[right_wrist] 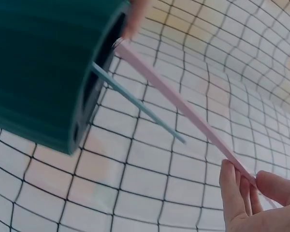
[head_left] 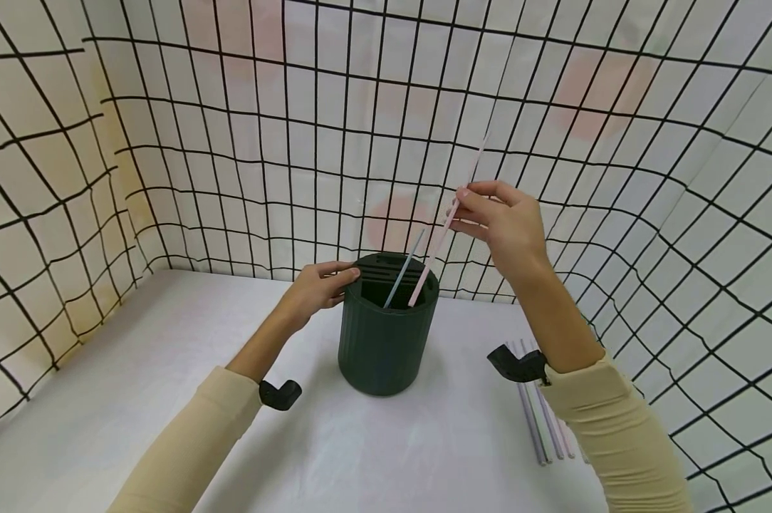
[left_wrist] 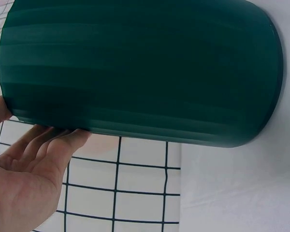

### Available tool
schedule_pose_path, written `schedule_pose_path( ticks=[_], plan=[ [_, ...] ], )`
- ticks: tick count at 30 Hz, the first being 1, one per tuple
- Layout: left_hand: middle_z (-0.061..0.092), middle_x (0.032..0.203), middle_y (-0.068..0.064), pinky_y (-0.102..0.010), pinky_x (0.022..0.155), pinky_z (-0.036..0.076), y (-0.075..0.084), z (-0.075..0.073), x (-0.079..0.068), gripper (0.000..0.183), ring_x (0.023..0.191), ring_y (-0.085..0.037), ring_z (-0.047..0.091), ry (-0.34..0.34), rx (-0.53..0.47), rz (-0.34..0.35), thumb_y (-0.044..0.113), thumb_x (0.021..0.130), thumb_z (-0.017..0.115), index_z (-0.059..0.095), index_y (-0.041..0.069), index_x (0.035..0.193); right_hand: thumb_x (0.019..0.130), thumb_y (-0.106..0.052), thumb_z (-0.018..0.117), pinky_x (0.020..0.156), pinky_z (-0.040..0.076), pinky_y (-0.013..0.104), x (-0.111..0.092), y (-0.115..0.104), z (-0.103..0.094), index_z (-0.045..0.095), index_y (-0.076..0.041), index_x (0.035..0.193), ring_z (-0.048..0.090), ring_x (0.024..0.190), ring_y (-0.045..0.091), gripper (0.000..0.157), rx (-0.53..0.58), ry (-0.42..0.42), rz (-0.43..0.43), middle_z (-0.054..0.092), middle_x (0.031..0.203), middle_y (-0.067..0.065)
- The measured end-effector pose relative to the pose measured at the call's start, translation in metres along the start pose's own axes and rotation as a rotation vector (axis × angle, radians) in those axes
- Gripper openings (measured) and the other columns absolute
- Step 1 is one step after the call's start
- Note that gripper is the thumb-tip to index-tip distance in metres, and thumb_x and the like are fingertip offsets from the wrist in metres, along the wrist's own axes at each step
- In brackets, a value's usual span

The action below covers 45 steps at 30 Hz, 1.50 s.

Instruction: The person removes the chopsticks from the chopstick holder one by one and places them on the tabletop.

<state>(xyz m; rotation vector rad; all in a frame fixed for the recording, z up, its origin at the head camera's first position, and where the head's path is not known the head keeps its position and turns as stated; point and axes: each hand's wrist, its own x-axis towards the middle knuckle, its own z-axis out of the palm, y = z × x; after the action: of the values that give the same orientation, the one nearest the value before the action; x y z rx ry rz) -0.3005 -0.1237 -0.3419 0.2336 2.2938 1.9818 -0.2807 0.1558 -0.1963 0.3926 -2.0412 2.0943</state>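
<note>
A dark green ribbed holder (head_left: 386, 353) with a slotted top stands upright on the table. My left hand (head_left: 322, 288) holds its rim from the left; in the left wrist view, the fingers of my left hand (left_wrist: 34, 169) touch its side. My right hand (head_left: 510, 228) is raised to the right and pinches a long thin pink stick (head_left: 439, 242) between thumb and fingers. The lower end of the pink stick (right_wrist: 183, 106) is at the holder's opening; whether it is inside cannot be told. A light blue stick (head_left: 405, 271) leans out of the opening.
Several thin sticks (head_left: 540, 420), purple, green and pink, lie on the white table (head_left: 373, 456) at the right, partly under my right forearm. A black wire grid (head_left: 283, 142) surrounds the table at the back and sides. Black wrist mounts (head_left: 280, 394) stick out from both sleeves.
</note>
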Motion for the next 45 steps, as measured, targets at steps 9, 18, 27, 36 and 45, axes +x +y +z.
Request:
schedule_pose_path(
  ticks=[9,18,27,36,45],
  plan=[
    [0.063,0.137,-0.014,-0.038,0.104,0.054,0.001,0.000,-0.001,0.054,0.123,-0.026,0.065,0.000,-0.008,-0.002,0.035,0.100,0.066,0.055,0.009,0.146,0.089,-0.025,0.079,0.080,0.063,0.031,-0.002,-0.004,-0.033,0.066,0.001,0.120,0.072,0.092,0.023,0.043,-0.040,0.045,0.035,0.071,0.104,0.008],
    [0.063,0.138,-0.014,-0.038,0.104,0.054,0.001,0.000,-0.001,0.055,0.124,-0.025,0.064,0.003,-0.005,-0.008,0.036,0.100,0.066,0.055,0.009,0.146,0.092,-0.027,0.076,0.076,0.064,0.028,-0.007,0.028,-0.074,0.063,0.000,0.123,0.073,0.086,0.014,0.043,-0.140,0.028,0.149,0.074,0.098,-0.001],
    [0.062,0.138,-0.013,-0.038,0.105,0.054,0.001,0.000,-0.001,0.055,0.125,-0.026,0.064,0.001,-0.001,-0.005,0.037,0.100,0.066,0.054,0.009,0.146,0.096,-0.023,0.072,0.075,0.063,0.027,-0.015,0.073,-0.116,0.059,0.004,0.124,0.073,0.083,0.011,0.041,-0.201,-0.042,0.285,0.075,0.092,-0.007],
    [0.062,0.139,-0.013,-0.039,0.106,0.053,0.001,0.000,-0.001,0.056,0.126,-0.026,0.063,-0.001,-0.003,-0.008,0.037,0.100,0.066,0.054,0.009,0.147,0.102,-0.023,0.065,0.079,0.063,0.029,-0.029,0.125,-0.149,0.053,0.009,0.133,0.074,0.085,0.012,0.047,-0.327,-0.071,0.383,0.073,0.093,-0.010],
    [0.063,0.137,-0.014,-0.038,0.104,0.054,0.001,0.001,-0.001,0.055,0.124,-0.026,0.064,-0.001,0.002,-0.004,0.037,0.100,0.066,0.054,0.009,0.146,0.101,-0.025,0.066,0.078,0.064,0.030,-0.046,0.182,-0.172,0.053,0.010,0.137,0.073,0.089,0.015,0.052,-0.389,-0.071,0.527,0.074,0.101,-0.002]
  ],
)
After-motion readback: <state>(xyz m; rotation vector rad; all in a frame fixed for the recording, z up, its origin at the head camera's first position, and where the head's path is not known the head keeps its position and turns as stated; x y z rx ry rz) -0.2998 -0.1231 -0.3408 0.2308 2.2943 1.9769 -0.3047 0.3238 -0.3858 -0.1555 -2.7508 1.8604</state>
